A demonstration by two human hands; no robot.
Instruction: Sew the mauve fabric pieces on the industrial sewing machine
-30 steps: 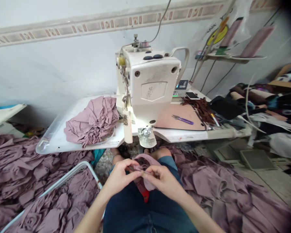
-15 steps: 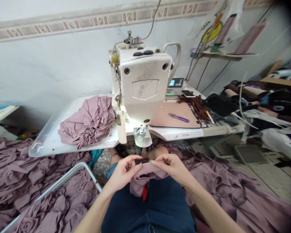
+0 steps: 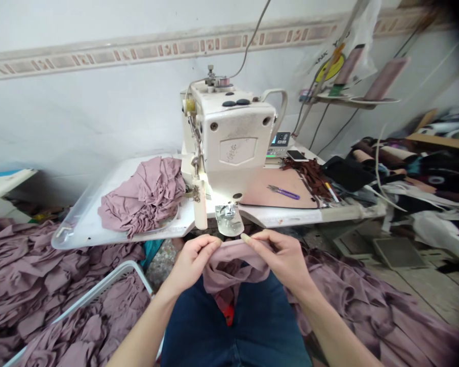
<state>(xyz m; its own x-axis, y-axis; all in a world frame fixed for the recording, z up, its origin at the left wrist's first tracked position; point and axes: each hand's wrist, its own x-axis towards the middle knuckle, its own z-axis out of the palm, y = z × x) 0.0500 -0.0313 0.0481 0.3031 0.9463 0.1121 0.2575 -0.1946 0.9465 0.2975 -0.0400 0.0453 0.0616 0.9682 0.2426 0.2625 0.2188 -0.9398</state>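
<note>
A mauve fabric piece (image 3: 235, 267) hangs between my two hands, its top edge drawn straight. My left hand (image 3: 199, 257) pinches that edge at one end, thumb against fingers. At the other end my right hand (image 3: 277, 252) grips it the same way. The lower folds droop over my lap, and a small red thing (image 3: 228, 315) shows beneath them. Just beyond the stretched edge is the metal arm end (image 3: 229, 220) of a white sewing machine (image 3: 233, 132). Whether the cloth touches the metal I cannot tell.
A crumpled mauve fabric heap (image 3: 145, 193) lies left of the machine. Purple thread snips (image 3: 283, 192) rest on a tan pad (image 3: 263, 179) to the right. A white basket (image 3: 95, 293) of mauve cloth stands at lower left. More mauve cloth (image 3: 363, 300) spreads at right.
Both hands have lifted the fabric forward, closer to the machine's arm end. Its top edge is now straighter and wider between them. The view has shifted slightly.
</note>
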